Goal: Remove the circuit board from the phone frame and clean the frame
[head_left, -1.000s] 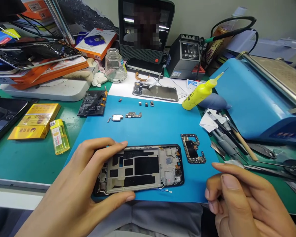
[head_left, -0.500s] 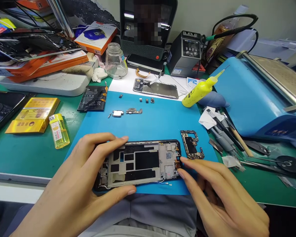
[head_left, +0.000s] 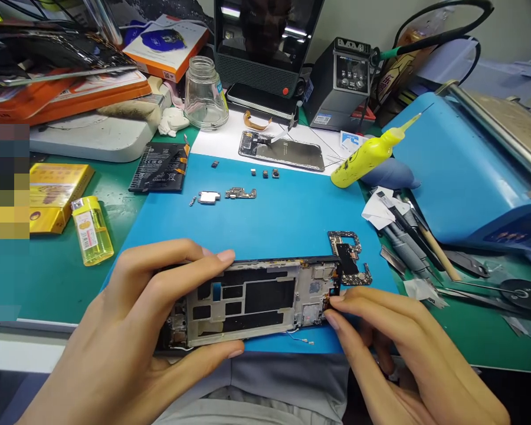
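Note:
My left hand [head_left: 146,313] grips the left part of a stripped phone frame [head_left: 269,295], fingers over its far edge and thumb along the near edge. The frame is tilted, its open inner side with black pads facing me. Thumb and forefinger of my right hand [head_left: 393,348] pinch at the frame's right end, beside small copper-coloured flex pieces. Whether a small part sits between those fingertips is hidden. A thin cable [head_left: 298,338] hangs from the frame's near edge. Just beyond my right fingers lies a phone motherboard [head_left: 348,258] on the blue mat [head_left: 265,230].
Small boards [head_left: 241,193] and camera modules [head_left: 275,173] lie farther back on the mat. Behind are a battery [head_left: 159,167], a phone screen [head_left: 287,153] and a glass jar [head_left: 206,97]. A yellow bottle [head_left: 363,158] and tools [head_left: 407,236] lie right; a lighter [head_left: 92,233] lies left.
The phone frame has tilted, its far edge raised, and shifted slightly right with both hands. My right fingertips stay at its right end. The view has also shifted a little.

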### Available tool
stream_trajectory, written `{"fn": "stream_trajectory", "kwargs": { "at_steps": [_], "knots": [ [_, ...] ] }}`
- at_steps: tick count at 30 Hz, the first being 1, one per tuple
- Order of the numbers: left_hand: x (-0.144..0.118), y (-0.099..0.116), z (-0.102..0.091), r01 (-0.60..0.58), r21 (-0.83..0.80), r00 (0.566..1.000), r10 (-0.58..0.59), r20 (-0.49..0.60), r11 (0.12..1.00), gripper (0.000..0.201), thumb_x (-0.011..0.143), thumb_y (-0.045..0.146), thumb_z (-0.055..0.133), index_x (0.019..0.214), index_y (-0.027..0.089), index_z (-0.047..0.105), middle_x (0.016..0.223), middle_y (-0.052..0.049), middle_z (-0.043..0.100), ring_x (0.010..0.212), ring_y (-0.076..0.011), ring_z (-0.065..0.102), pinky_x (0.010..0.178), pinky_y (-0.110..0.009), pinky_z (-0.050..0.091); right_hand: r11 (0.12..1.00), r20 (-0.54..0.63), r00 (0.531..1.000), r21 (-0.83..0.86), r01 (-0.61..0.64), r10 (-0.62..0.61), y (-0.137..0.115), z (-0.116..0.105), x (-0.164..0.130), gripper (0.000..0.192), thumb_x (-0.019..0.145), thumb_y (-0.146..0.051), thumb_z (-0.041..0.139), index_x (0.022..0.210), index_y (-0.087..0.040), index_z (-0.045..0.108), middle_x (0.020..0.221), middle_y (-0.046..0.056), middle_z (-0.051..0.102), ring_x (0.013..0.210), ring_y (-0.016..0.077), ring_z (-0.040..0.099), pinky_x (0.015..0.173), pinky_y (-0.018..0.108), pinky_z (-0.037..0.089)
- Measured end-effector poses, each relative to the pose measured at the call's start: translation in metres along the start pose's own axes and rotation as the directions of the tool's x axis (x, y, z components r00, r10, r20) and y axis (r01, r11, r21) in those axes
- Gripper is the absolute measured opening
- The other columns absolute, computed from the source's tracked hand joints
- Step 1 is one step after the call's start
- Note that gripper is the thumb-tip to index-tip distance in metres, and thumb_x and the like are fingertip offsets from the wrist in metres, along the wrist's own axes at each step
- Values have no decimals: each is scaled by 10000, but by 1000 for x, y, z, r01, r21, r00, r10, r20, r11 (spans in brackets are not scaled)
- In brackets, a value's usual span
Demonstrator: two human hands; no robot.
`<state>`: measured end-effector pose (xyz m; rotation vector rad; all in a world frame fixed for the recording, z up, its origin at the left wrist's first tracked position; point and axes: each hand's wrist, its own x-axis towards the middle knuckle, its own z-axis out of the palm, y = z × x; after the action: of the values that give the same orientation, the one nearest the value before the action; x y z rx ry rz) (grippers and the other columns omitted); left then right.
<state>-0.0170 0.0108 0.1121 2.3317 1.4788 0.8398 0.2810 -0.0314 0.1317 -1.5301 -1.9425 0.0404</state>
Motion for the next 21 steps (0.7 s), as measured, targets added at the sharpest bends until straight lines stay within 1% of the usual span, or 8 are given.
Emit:
{"fn": "stream_trajectory", "kwargs": {
  "at_steps": [3, 6, 10, 14, 17, 21],
  "knots": [
    [-1, 1, 0, -2, 4, 1000, 2, -13, 1000, 746, 1151, 489, 715, 1797, 553, 348, 1521, -21, 593, 1342, -272, 727, 1037, -382, 737, 997, -20, 1000, -77, -25, 24, -1, 0, -1, 103, 1172, -230, 731, 1268, -261, 747, 1185, -20, 795, 1005, 97, 767, 872, 226, 587],
    [0, 0, 1, -3, 2, 1000, 3, -5, 1000, 705, 1161, 555, 680, 1789, 543, 362, 1529, -29, 605, 1368, -273, 716, 1029, -382, 721, 986, -13, 1000, -166, -3, 1, 0, 1, -2, 119, 1190, -295, 719, 1304, -275, 749, 1209, -22, 820, 1024, 131, 803, 923, 257, 611],
    [2, -1, 3, 13, 19, 1000, -13, 11, 1000, 651, 1151, 673, 626, 1748, 510, 423, 1535, -41, 604, 1365, -302, 714, 1016, -423, 706, 976, 5, 998, -209, 58, -58, 4, 2, -3, 141, 1192, -234, 707, 1329, -249, 736, 1219, -14, 832, 1062, 121, 808, 1013, 228, 603],
    [3, -2, 3, 18, 50, 999, -20, 34, 999, 649, 1144, 743, 578, 1722, 477, 449, 1525, -49, 595, 1357, -309, 702, 1030, -440, 696, 983, -34, 997, -172, 63, -70, 1, 6, -3, 169, 1161, -148, 735, 1312, -225, 740, 1193, -5, 828, 1043, 109, 794, 1028, 225, 607],
    [3, -3, 3, 15, 58, 999, -18, 44, 998, 655, 1141, 758, 563, 1714, 460, 458, 1517, -58, 595, 1342, -312, 698, 1027, -442, 695, 991, -113, 992, -131, 32, -47, -2, 12, -1, 205, 1114, -59, 762, 1236, -223, 760, 1155, -19, 824, 1008, 98, 778, 1008, 231, 599],
    [4, -3, 3, 7, 56, 999, -10, 49, 998, 668, 1134, 764, 570, 1710, 443, 463, 1510, -72, 591, 1337, -320, 688, 1029, -450, 687, 999, -173, 985, -50, 18, -26, -1, 18, -1, 287, 1045, 31, 787, 1191, -217, 781, 1125, -24, 821, 983, 106, 777, 983, 254, 602]
  ]
}}
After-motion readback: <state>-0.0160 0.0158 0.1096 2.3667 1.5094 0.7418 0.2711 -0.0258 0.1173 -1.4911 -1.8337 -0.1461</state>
